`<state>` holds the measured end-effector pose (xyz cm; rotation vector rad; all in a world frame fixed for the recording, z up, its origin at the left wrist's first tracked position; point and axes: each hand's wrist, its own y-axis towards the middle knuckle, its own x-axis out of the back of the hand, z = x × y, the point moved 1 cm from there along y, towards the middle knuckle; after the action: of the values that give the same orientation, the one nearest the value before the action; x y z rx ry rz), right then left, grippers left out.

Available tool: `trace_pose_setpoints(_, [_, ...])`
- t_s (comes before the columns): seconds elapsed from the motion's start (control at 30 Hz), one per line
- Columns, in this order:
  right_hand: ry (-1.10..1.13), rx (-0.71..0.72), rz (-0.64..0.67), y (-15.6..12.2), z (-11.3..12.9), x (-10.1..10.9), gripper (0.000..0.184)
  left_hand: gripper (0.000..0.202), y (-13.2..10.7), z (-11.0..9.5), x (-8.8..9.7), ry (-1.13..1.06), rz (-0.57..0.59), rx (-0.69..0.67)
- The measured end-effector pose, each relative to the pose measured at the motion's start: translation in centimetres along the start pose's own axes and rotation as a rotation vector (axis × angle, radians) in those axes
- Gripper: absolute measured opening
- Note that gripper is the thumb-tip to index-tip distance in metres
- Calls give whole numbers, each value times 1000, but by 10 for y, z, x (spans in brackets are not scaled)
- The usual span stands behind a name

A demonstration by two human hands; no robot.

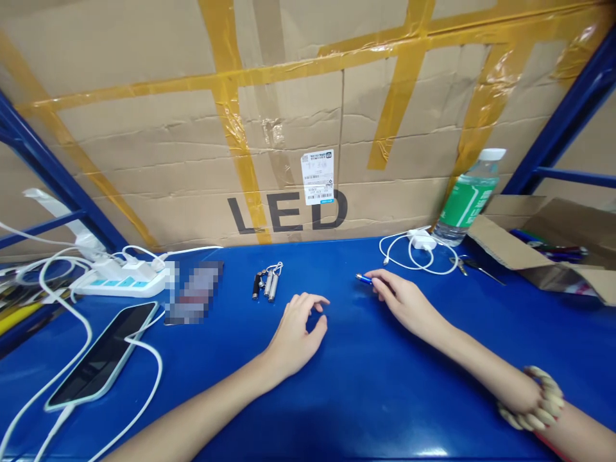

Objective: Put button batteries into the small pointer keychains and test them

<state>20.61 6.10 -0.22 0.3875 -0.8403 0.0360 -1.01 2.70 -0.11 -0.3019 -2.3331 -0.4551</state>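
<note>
My right hand (402, 300) pinches a small blue metal cylinder (364, 279) with a silver tip, pointing left, just over the blue tabletop (356, 391). Between the two hands there is a gap. My left hand (299, 333) rests near the middle of the table, its fingers curved and the thumb apart, with nothing in it. Beyond it and to the left lie several small metal cylinders (270, 285), silver and dark, with key rings on their ends.
At left are a white power strip (158, 281) with plugs, a phone (106, 356) on a cable, and a pixelated flat item (195, 292). A cardboard wall (168, 147) closes the back. Rightward stand a charger (422, 239), scissors (481, 269), a water bottle (469, 199) and an open carton (510, 250).
</note>
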Motion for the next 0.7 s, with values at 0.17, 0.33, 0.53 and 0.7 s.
trace_pose_setpoints(0.17, [-30,47,53,-5,11,-3,31,22,4,2,2,-119,-32,49])
trace_pose_setpoints(0.33, [-61,135,218,-13,24,-7,31,22,6,4,4,-369,-62,130])
trace_pose_setpoints(0.53, [-96,163,244,-20,37,-12,28,21,7,5,5,-522,-143,125])
trace_pose_setpoints(0.7, [-103,140,225,-19,36,-12,26,20,7,4,5,-578,-185,139])
